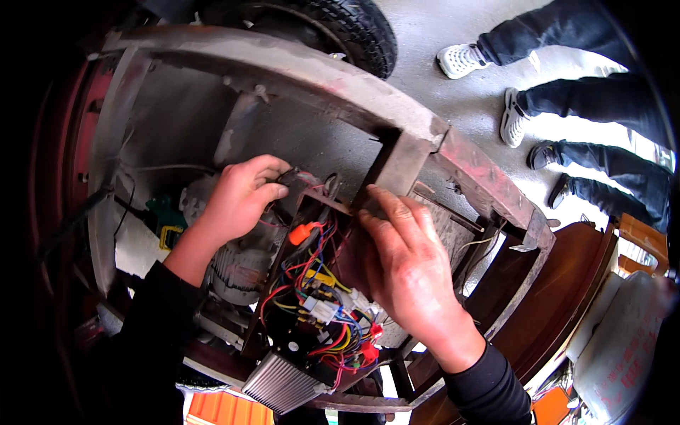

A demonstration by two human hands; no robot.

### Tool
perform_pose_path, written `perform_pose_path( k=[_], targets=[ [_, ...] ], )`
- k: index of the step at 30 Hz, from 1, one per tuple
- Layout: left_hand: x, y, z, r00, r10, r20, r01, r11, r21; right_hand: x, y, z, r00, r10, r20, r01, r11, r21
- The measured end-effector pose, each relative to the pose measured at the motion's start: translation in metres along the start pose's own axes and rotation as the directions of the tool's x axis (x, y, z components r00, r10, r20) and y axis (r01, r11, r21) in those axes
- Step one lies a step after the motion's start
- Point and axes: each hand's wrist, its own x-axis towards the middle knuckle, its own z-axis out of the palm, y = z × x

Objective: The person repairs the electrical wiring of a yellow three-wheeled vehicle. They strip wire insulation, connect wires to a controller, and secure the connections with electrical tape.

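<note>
My left hand (244,193) pinches a thin dark cable (290,175) between thumb and fingertips, beside the upper end of an open metal box (322,200). My right hand (411,273) rests with fingers stretched out against the box's right side and a rusty crossbar (402,164); its thumb is hidden. Between the hands lies a tangle of coloured wires (312,273) with white plug connectors (320,309), an orange connector (303,232) and red connectors (370,351). Below them a finned silver metal unit (283,382) sits in the frame.
A worn metal vehicle frame (319,71) surrounds the work. A grey motor housing (241,273) is under my left forearm. Beyond the frame are a black tyre (361,32) and people's legs (588,99). A brown curved panel (559,297) stands at the right.
</note>
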Motion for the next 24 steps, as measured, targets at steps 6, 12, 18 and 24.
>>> perform_pose_path(
  k=[6, 12, 18, 24],
  targets=[
    [0.005, -0.004, -0.014, 0.980, -0.091, 0.179, 0.115, 0.984, -0.132, 0.000, -0.001, -0.001, 0.998, -0.005, 0.070, 0.007, 1.000, -0.025],
    [0.003, -0.013, -0.012, 0.989, -0.024, 0.144, 0.060, 0.966, -0.253, -0.001, -0.004, -0.003, 0.996, -0.004, 0.089, 0.008, 0.999, -0.046],
    [-0.005, -0.011, -0.022, 0.978, -0.093, 0.187, 0.127, 0.976, -0.179, -0.001, -0.003, -0.003, 0.994, 0.000, 0.107, 0.003, 1.000, -0.021],
    [-0.020, -0.016, -0.013, 0.967, -0.144, 0.208, 0.177, 0.972, -0.152, 0.000, -0.006, -0.006, 0.995, -0.050, 0.086, 0.060, 0.991, -0.117]
  ],
)
